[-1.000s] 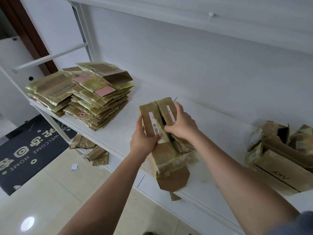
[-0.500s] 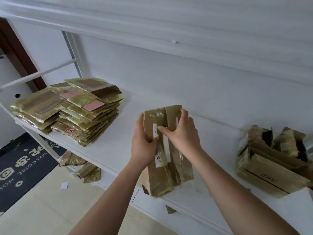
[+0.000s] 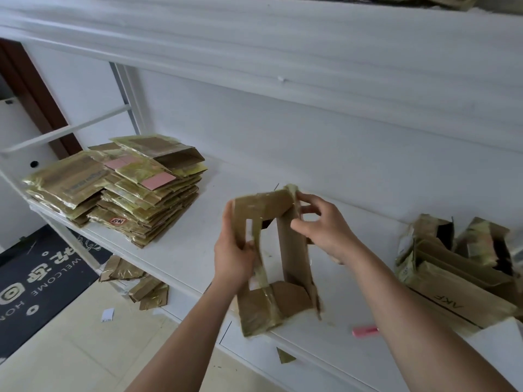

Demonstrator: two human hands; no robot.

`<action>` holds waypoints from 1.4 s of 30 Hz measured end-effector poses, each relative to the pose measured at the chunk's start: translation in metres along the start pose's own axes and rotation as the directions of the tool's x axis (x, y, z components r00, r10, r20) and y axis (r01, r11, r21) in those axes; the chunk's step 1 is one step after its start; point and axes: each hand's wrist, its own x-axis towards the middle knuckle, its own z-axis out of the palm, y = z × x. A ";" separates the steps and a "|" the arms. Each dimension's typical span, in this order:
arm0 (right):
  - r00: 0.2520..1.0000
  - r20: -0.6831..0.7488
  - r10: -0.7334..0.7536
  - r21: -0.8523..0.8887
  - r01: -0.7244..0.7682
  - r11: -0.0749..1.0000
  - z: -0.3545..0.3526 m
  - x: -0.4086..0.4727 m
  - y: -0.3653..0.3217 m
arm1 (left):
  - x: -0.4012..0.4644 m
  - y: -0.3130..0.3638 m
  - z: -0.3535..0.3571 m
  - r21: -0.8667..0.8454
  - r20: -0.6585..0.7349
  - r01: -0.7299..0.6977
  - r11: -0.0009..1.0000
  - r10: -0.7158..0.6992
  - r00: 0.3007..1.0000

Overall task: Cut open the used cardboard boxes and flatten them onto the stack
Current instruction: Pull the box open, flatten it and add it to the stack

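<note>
Two hands [image 3: 278, 239] gripping one opened cardboard box [image 3: 276, 301], one flattened stack [image 3: 119, 185]

box [image 3: 294, 250] brown, yellowish tape | stack [image 3: 127, 190] brown-gold, pink labels | shelf [image 3: 198, 250] white | mat [image 3: 36, 275] black, white lettering

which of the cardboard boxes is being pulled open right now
The box in the middle of the shelf, gripped by the left hand and right hand. The flattened stack and the uncut boxes lie untouched.
</note>
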 end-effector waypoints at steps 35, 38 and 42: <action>0.953 0.170 0.250 -0.470 -0.145 0.871 0.018 -0.001 0.067 | 0.063 -0.001 0.015 0.439 0.237 0.170 0.882 -0.296 0.925; 0.951 0.183 0.250 -0.464 -0.141 0.875 0.017 -0.002 0.068 | 0.064 0.000 0.000 0.111 0.275 0.324 0.939 -0.343 0.898; 0.957 0.179 0.230 -0.420 -0.137 0.897 0.016 -0.003 0.067 | 0.060 -0.002 -0.029 -0.141 0.407 0.427 0.893 -0.341 0.847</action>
